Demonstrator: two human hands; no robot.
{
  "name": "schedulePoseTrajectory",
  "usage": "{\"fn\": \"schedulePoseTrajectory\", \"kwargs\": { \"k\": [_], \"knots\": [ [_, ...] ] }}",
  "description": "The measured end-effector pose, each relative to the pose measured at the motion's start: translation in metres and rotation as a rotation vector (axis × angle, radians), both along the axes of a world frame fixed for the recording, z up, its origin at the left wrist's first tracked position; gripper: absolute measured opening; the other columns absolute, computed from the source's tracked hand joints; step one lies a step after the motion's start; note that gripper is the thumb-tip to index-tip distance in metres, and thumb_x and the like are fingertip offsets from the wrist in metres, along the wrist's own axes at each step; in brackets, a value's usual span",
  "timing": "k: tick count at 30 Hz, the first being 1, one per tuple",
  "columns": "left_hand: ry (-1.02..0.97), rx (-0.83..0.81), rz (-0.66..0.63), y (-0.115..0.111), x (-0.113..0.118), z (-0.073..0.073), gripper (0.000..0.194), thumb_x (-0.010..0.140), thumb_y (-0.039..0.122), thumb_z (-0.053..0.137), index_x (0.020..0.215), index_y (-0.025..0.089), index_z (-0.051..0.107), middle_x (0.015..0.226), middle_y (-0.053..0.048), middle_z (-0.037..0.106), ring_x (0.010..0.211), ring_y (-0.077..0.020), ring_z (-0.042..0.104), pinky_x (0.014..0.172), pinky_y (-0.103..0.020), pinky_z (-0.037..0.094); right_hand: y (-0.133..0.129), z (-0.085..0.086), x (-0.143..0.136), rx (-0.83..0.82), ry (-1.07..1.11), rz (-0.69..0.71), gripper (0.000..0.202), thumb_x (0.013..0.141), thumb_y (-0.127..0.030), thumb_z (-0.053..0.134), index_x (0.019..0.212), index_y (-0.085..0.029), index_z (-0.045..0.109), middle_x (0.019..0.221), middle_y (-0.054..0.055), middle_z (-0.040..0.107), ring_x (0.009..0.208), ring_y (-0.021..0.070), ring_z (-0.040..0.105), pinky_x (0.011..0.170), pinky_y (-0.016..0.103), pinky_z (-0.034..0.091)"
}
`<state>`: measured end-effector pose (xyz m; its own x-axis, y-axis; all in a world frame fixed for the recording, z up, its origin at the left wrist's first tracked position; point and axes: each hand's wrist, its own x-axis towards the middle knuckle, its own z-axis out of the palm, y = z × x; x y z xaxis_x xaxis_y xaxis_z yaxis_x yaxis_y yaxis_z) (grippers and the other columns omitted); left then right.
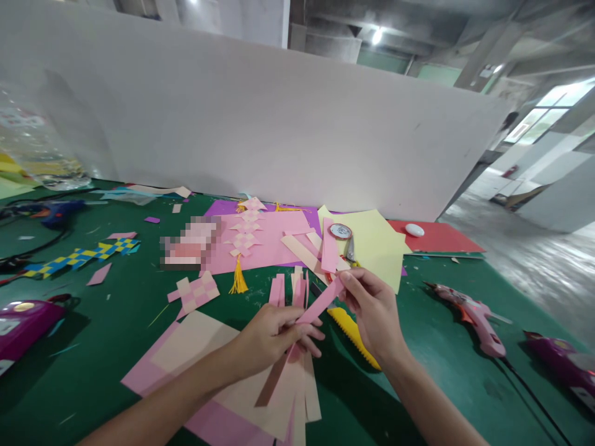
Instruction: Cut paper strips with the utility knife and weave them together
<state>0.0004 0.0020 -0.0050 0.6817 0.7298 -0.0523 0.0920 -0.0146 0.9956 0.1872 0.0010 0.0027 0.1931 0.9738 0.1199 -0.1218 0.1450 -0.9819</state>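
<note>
A pink paper strip (320, 301) stretches between my two hands. My left hand (281, 331) pinches its lower end, and my right hand (369, 300) grips the upper end between thumb and fingers. Under and behind my left hand lie more pink and cream strips (312, 387), on top of large cream and pink sheets (199, 341). A small woven pink and cream piece (194, 294) rests to the left. Farther back, a woven chain (246, 229) with a yellow tassel (238, 277) lies on a pink sheet. A yellow cutter (354, 337) is beside my right hand.
Scissors (350, 248) and a round tape roll (340, 231) lie on yellow paper (383, 248). A pink glue gun (474, 316) and a purple device (564, 365) sit at the right. Another purple device (28, 325) and a blue-yellow woven strip (83, 257) are left. A white panel (279, 130) stands behind.
</note>
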Motion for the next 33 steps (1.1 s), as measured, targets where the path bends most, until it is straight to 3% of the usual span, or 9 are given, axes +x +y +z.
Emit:
{"fn": "schedulePoseTrajectory", "kwargs": {
  "k": [9, 16, 19, 21, 23, 26, 27, 30, 33],
  "knots": [
    [-0.078, -0.055, -0.026, -0.001, 0.0, 0.004, 0.035, 0.095, 0.035, 0.037, 0.108, 0.01, 0.058, 0.098, -0.014, 0.069, 0.083, -0.0211, 0.07, 0.075, -0.03, 0.053, 0.002, -0.002, 0.001, -0.003, -0.002, -0.005, 0.017, 0.081, -0.033, 0.063, 0.075, -0.017, 0.064, 0.061, -0.002, 0.049, 0.055, 0.0085, 0.04, 0.047, 0.023, 0.027],
    [-0.049, -0.039, -0.025, -0.002, 0.0, 0.007, 0.031, 0.095, 0.036, 0.037, 0.098, 0.012, 0.057, 0.1, -0.012, 0.07, 0.081, -0.0209, 0.07, 0.065, -0.025, 0.052, 0.001, -0.002, 0.001, -0.005, 0.01, 0.007, 0.018, 0.082, -0.033, 0.063, 0.074, -0.016, 0.063, 0.064, -0.001, 0.05, 0.057, 0.0083, 0.042, 0.047, 0.021, 0.029],
    [0.001, -0.005, 0.009, -0.003, -0.001, 0.009, 0.034, 0.095, 0.037, 0.035, 0.101, 0.013, 0.059, 0.097, -0.01, 0.071, 0.082, -0.0201, 0.069, 0.073, -0.028, 0.052, 0.001, -0.003, 0.001, -0.005, 0.019, 0.013, 0.019, 0.081, -0.033, 0.063, 0.073, -0.016, 0.062, 0.061, -0.002, 0.049, 0.055, 0.0075, 0.04, 0.046, 0.02, 0.028],
    [0.085, 0.1, 0.092, 0.0, -0.004, 0.012, 0.036, 0.094, 0.038, 0.036, 0.106, 0.015, 0.061, 0.095, -0.008, 0.072, 0.083, -0.0194, 0.068, 0.074, -0.027, 0.051, 0.0, -0.004, 0.0, -0.013, 0.021, 0.025, 0.019, 0.081, -0.033, 0.063, 0.073, -0.016, 0.062, 0.059, -0.002, 0.049, 0.052, 0.0068, 0.039, 0.045, 0.02, 0.027],
    [0.203, 0.253, 0.253, 0.011, -0.014, 0.017, 0.036, 0.093, 0.04, 0.038, 0.111, 0.019, 0.061, 0.098, -0.005, 0.071, 0.088, -0.0196, 0.066, 0.075, -0.026, 0.05, -0.001, -0.005, -0.002, -0.029, 0.014, 0.041, 0.021, 0.082, -0.034, 0.063, 0.072, -0.016, 0.062, 0.057, -0.003, 0.049, 0.051, 0.0066, 0.038, 0.045, 0.02, 0.027],
    [0.441, 0.518, 0.68, 0.045, -0.047, 0.028, 0.036, 0.089, 0.046, 0.043, 0.104, 0.022, 0.063, 0.109, -0.003, 0.067, 0.102, -0.0226, 0.061, 0.086, -0.028, 0.046, -0.001, -0.006, -0.005, -0.055, -0.005, 0.057, 0.024, 0.081, -0.036, 0.062, 0.069, -0.016, 0.06, 0.056, -0.002, 0.048, 0.051, 0.007, 0.039, 0.046, 0.02, 0.028],
    [0.529, 0.574, 0.761, 0.06, -0.062, 0.033, 0.038, 0.088, 0.048, 0.043, 0.109, 0.022, 0.061, 0.115, -0.004, 0.064, 0.108, -0.0239, 0.058, 0.089, -0.03, 0.044, -0.002, -0.006, -0.005, -0.066, -0.007, 0.063, 0.026, 0.081, -0.037, 0.062, 0.067, -0.016, 0.06, 0.056, -0.002, 0.048, 0.052, 0.0072, 0.039, 0.047, 0.021, 0.028],
    [0.903, 0.563, 0.895, 0.107, -0.105, 0.044, 0.058, 0.089, 0.049, 0.039, 0.138, 0.019, 0.031, 0.133, -0.01, 0.05, 0.118, -0.0291, 0.049, 0.095, -0.039, 0.038, -0.001, -0.006, -0.007, -0.1, 0.002, 0.089, 0.027, 0.081, -0.038, 0.062, 0.066, -0.016, 0.058, 0.055, -0.003, 0.046, 0.05, 0.0072, 0.037, 0.047, 0.021, 0.027],
    [1.018, 0.456, 0.889, 0.142, -0.13, 0.044, 0.076, 0.085, 0.048, 0.046, 0.141, 0.006, 0.017, 0.139, -0.026, 0.036, 0.119, -0.0423, 0.042, 0.091, -0.05, 0.036, 0.0, -0.006, -0.008, -0.109, 0.003, 0.11, 0.026, 0.081, -0.039, 0.062, 0.067, -0.016, 0.059, 0.055, -0.003, 0.045, 0.051, 0.0078, 0.036, 0.047, 0.022, 0.027]
  ]
}}
